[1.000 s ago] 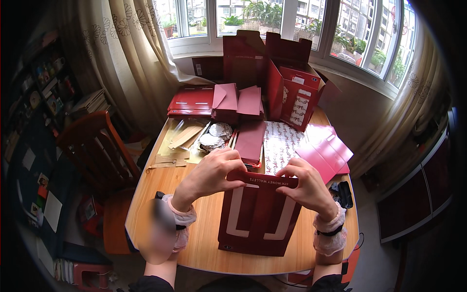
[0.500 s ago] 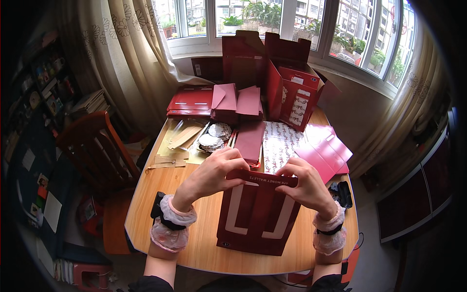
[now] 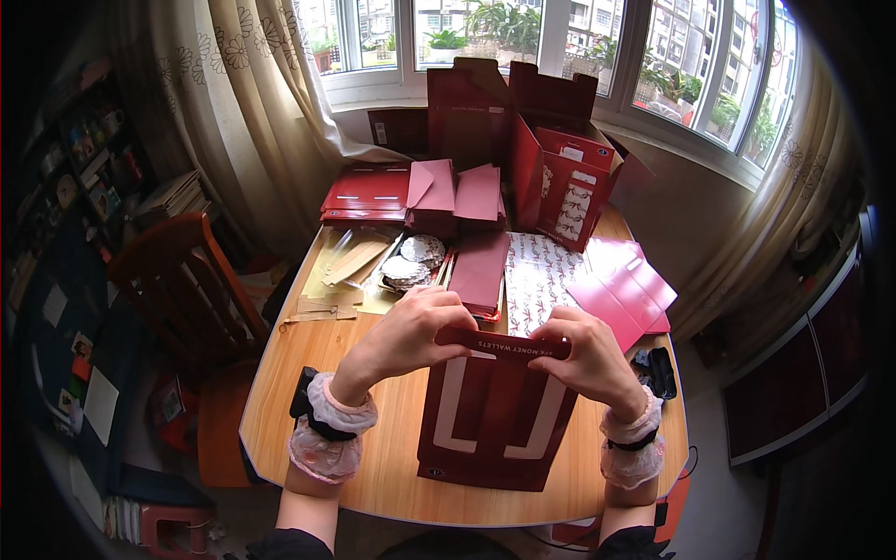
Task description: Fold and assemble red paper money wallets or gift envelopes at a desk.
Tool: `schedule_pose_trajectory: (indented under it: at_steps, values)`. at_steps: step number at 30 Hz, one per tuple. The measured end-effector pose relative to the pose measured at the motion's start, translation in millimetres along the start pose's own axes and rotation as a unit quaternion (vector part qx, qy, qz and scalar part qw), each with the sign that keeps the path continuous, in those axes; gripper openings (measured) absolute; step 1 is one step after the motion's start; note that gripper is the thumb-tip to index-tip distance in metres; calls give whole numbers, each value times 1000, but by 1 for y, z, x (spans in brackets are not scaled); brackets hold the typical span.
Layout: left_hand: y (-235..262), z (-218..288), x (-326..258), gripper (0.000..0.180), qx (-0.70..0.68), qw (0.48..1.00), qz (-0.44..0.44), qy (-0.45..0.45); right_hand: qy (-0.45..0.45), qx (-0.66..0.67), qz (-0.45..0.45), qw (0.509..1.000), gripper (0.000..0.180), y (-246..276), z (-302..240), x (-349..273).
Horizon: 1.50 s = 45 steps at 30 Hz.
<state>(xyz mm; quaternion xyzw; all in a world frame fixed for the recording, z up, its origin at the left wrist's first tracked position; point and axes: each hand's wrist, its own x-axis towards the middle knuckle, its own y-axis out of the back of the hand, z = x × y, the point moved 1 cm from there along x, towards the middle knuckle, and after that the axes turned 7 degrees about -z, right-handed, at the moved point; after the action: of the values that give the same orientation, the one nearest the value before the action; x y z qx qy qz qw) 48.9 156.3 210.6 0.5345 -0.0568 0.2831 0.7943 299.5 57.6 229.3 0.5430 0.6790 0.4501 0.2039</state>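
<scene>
Between my hands stands a dark red printed cardboard package (image 3: 497, 411), upright near the table's front edge, with two pale L-shaped cut-outs on its face. My left hand (image 3: 420, 329) pinches the left end of its top flap, thumb on the near side. At the flap's right end, my right hand (image 3: 581, 353) grips in the same way. The flap is bent over along the top edge. Just beyond it lie a stack of dark red envelopes (image 3: 479, 271) and white sheets patterned with red bows (image 3: 539, 275). The package's far side is hidden.
Pink glossy sheets (image 3: 621, 289) lie at the right, near a black case (image 3: 662, 373). Round patterned tags (image 3: 411, 266) and brown strips (image 3: 355, 261) sit at the left. Behind are red folded cards (image 3: 366, 191), pink envelopes (image 3: 431, 187) and an open red carton (image 3: 565, 177).
The top flap has tilted slightly, so its band looks more folded over than before. Both hands keep their grip at almost the same place.
</scene>
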Motion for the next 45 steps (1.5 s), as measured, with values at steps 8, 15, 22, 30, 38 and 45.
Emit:
schedule_pose_trajectory:
  at_steps: [8, 15, 22, 30, 38, 45]
  values:
    - [-1, -1, -1, 25, 12, 1000, -20, -1, 15, 31, -23, 999, 24, 0, -2, 0]
    - [-1, -4, -2, 26, 5, 1000, -29, 0, 20, -6, -25, 999, 22, 0, -2, -1]
    - [-10, 1, 3, 29, -40, 998, -38, -8, 21, -21, -21, 999, 23, -2, -3, 1]
    - [-22, 3, 6, 24, -21, 999, -21, -33, 35, -23, -25, 999, 24, -4, -4, 2]
    - [-18, 2, 4, 23, -32, 998, -42, -31, 43, -4, -27, 999, 23, -4, -4, 2]
    - [-11, -5, 1, 26, -50, 997, -50, -8, 28, -46, -27, 998, 22, 5, 0, -3]
